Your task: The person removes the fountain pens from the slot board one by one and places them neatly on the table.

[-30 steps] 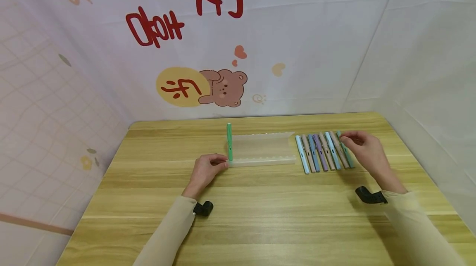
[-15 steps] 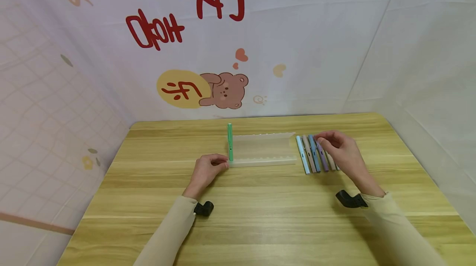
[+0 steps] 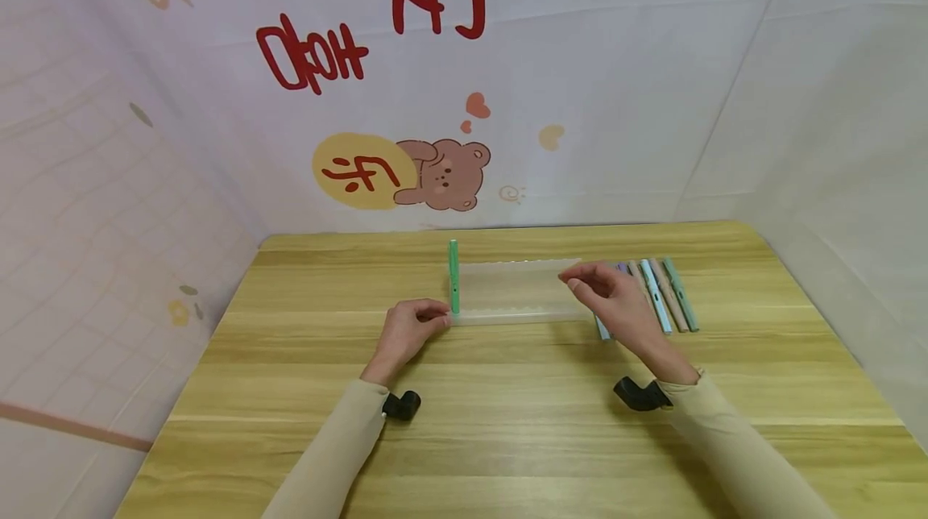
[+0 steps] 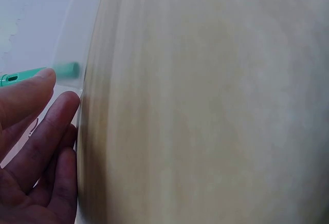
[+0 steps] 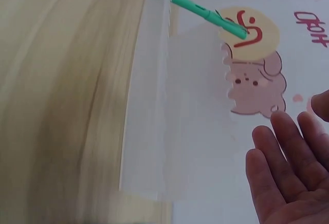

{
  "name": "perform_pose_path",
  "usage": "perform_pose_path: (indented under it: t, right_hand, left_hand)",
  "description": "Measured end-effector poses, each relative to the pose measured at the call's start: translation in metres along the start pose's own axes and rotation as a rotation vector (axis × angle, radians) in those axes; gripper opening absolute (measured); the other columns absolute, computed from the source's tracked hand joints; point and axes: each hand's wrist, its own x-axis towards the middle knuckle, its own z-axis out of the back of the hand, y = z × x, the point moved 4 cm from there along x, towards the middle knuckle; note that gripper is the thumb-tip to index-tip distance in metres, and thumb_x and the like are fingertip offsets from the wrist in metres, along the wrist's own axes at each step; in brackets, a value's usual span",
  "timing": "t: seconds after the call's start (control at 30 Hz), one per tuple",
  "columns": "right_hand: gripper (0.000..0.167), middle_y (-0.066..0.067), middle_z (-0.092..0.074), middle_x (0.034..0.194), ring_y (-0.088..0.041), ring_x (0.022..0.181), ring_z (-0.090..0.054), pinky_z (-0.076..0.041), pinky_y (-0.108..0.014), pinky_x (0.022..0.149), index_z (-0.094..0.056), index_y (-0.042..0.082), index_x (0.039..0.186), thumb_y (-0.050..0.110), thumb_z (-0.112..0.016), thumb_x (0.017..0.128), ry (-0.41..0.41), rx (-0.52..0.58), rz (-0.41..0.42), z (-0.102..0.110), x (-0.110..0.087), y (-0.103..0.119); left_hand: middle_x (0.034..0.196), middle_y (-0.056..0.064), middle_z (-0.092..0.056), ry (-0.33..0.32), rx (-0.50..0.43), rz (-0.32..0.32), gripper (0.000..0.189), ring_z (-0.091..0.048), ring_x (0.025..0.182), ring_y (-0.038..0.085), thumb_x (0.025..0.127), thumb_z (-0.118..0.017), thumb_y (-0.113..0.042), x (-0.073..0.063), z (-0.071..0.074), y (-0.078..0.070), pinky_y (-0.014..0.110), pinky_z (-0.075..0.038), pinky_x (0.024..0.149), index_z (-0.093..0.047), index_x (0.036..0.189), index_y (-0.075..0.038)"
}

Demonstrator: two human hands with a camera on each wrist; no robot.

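A clear plastic pen rack (image 3: 518,285) with notched edges lies on the wooden table. One green pen (image 3: 454,277) rests across its left end. My left hand (image 3: 409,335) pinches the rack's left front corner, beside that pen; thumb and forefinger are at the corner in the left wrist view. Over the rack's right end hovers my right hand (image 3: 616,305), its fingers relaxed and bent, with nothing seen in them. Its fingers (image 5: 282,154) look loosely extended in the right wrist view. Behind and right of it lie several capped pens (image 3: 656,296) in a row, some partly hidden by the hand.
The wooden table (image 3: 507,422) runs up to a white cloth backdrop (image 3: 616,84) with a printed bear and red lettering. Cloth also hangs along the left and right sides. Each wrist wears a black camera mount (image 3: 641,394).
My right hand has swept left from above the far-right pens, along the row, to over the rack's right end. The left hand has stayed at the rack's corner, and the green pen lies as before.
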Motion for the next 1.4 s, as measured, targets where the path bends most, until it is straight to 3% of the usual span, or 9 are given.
perform_pose_path:
  t: [0.23,0.5,0.77,0.97,1.4]
  right_hand:
    - [0.023,-0.007,-0.072,0.123,-0.027,0.112,-0.069,-0.054,-0.021,0.089,-0.073,0.011,0.122,0.024,-0.063,0.106,0.043,0.055,0.022,-0.025,0.006,0.006]
    - [0.026,-0.007,-0.071,0.125,-0.023,0.113,-0.069,-0.055,-0.027,0.092,-0.073,0.011,0.125,0.026,-0.065,0.105,0.099,0.099,0.003,-0.054,0.014,0.01]
    - [0.03,-0.008,-0.072,0.126,-0.021,0.111,-0.069,-0.056,-0.031,0.094,-0.072,0.01,0.126,0.028,-0.066,0.104,0.106,0.127,-0.006,-0.079,0.023,0.012]
    - [0.032,-0.019,-0.069,0.128,-0.025,0.113,-0.069,-0.055,-0.04,0.097,-0.071,0.005,0.128,0.025,-0.067,0.103,0.118,0.144,-0.021,-0.099,0.032,0.01]
    - [0.026,-0.011,-0.071,0.125,-0.024,0.112,-0.069,-0.055,-0.041,0.098,-0.071,0.004,0.125,0.015,-0.068,0.102,0.129,0.112,-0.047,-0.124,0.049,0.013]
  left_hand:
    - [0.097,-0.001,-0.078,0.001,-0.009,-0.001,0.014,-0.071,0.092,0.017,0.092,-0.079,-0.012,-0.002,0.001,-0.001,0.04,-0.056,0.087,-0.082,0.106,-0.013]
    - [0.096,-0.002,-0.078,0.001,-0.002,-0.004,0.014,-0.071,0.092,0.016,0.092,-0.08,-0.013,-0.004,0.002,0.0,0.04,-0.056,0.087,-0.082,0.106,-0.013]
    - [0.097,-0.001,-0.078,0.004,0.0,-0.007,0.014,-0.071,0.093,0.017,0.092,-0.079,-0.013,-0.005,0.003,0.001,0.04,-0.056,0.087,-0.082,0.107,-0.013]
    - [0.099,-0.001,-0.078,0.007,-0.003,-0.001,0.014,-0.071,0.094,0.017,0.093,-0.079,-0.013,-0.004,0.004,0.002,0.04,-0.056,0.088,-0.082,0.107,-0.013]
    - [0.099,-0.001,-0.078,0.019,-0.017,0.012,0.015,-0.071,0.097,0.017,0.092,-0.08,-0.012,-0.001,0.006,0.0,0.041,-0.056,0.09,-0.082,0.107,-0.013]
